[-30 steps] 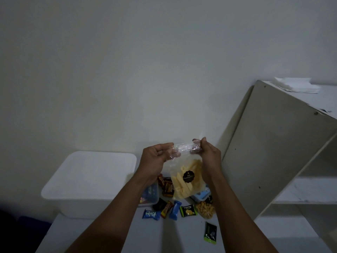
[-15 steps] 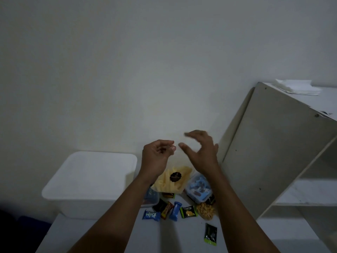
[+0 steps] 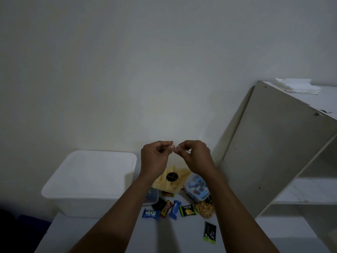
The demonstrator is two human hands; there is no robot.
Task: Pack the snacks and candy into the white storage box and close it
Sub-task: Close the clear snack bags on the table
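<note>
Hands raised in front of the wall, close together, fingertips nearly meeting. Left hand (image 3: 155,159) and right hand (image 3: 197,157) both have curled fingers, narrow, pinching a clear plastic strip (image 3: 180,148) between them; whether it is joined to the bag below cannot be told.

Bag of yellow sticks (image 3: 172,180), with a round black label, lies below the hands, between the two wrists, on the snack pile. Blue-lidded tub (image 3: 196,188) sits just under the right wrist. Nearer the body, between the forearms, lie loose sweets on the table (image 3: 182,240): blue wrapper (image 3: 151,214), green wrapper (image 3: 187,210), packet of yellow nuggets (image 3: 205,209). Green-black sachet (image 3: 210,232) lies apart, beside the right forearm.

White storage box (image 3: 87,179) stands left of the left hand, lid on. Shelf unit (image 3: 273,152) stands right of the right hand, with folded white paper (image 3: 297,85) on top.
</note>
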